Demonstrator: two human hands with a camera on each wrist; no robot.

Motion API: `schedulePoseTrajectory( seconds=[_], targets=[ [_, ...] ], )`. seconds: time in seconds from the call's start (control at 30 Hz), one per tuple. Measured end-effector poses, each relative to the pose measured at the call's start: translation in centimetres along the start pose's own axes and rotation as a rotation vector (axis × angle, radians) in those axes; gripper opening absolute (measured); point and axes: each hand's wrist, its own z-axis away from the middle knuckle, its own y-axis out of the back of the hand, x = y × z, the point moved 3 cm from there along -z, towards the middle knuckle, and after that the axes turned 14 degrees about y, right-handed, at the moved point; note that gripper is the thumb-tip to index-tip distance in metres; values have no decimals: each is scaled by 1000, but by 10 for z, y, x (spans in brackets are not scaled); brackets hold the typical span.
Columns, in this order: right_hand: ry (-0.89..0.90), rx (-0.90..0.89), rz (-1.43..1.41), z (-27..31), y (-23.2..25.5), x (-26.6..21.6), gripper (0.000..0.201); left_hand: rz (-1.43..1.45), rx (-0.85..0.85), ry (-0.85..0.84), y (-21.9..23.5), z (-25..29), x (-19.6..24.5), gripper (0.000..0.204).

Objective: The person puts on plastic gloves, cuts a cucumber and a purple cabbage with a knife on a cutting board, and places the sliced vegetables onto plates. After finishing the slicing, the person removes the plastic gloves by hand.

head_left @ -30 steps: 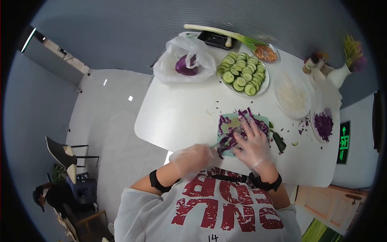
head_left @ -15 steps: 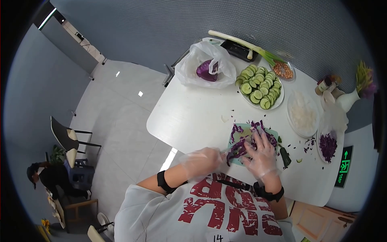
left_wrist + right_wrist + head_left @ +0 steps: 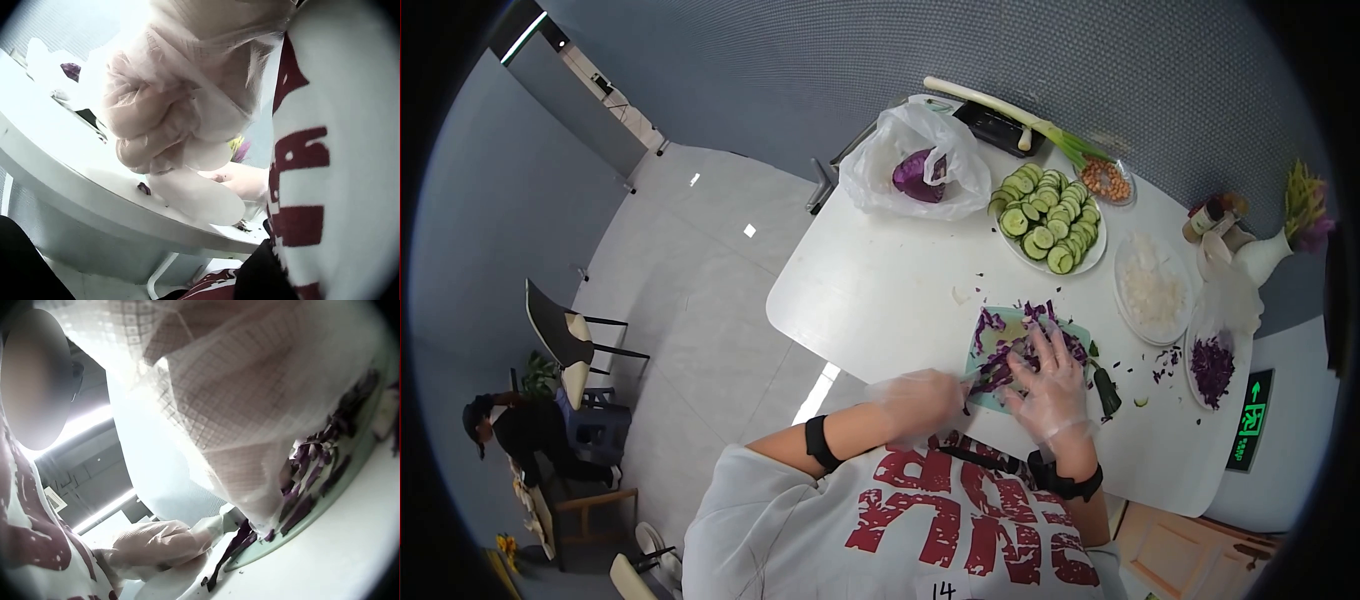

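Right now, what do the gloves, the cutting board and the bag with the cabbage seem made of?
Gloves: clear, thin plastic film, shiny, wrinkled, with a fine embossed grid.
Cutting board: probably plastic, judging by its even pale green colour and thin edge; finish unclear.
Bag: likely thin plastic, whitish, slightly glossy, holding crumpled folds.

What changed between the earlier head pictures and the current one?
The left hand has moved slightly right, closer to the green cutting board. The head view also shifted, so the table sits further right in the picture. Nothing was visibly gripped or released. The right hand stays on the cabbage shreds; the cucumber slices stayed put.
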Motion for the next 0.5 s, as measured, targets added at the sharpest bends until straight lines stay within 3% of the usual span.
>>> schedulePoseTrajectory(
  seconds=[0.1, 0.17, 0.2, 0.4, 0.47, 0.5],
  targets=[
    [-9, -20, -8, -2, 4, -3, 46, -16, 72, -114, 7, 10, -4, 25],
    [-18, -39, -18, -1, 5, -4, 46, 70, -189, 131, 16, 12, -4, 34],
    [-18, -37, -11, -1, 4, -4, 45, 70, -191, 131, 15, 8, -1, 34],
    [-31, -47, -23, -4, 8, -4, 44, 45, -44, 141, -3, -9, 3, 23],
    [-38, -56, -45, -4, 11, -6, 44, 113, -60, 253, -8, -3, -10, 22],
    [-44, -57, -50, -4, 12, -7, 44, 12, 45, 91, 0, 9, -11, 21]
  ],
)
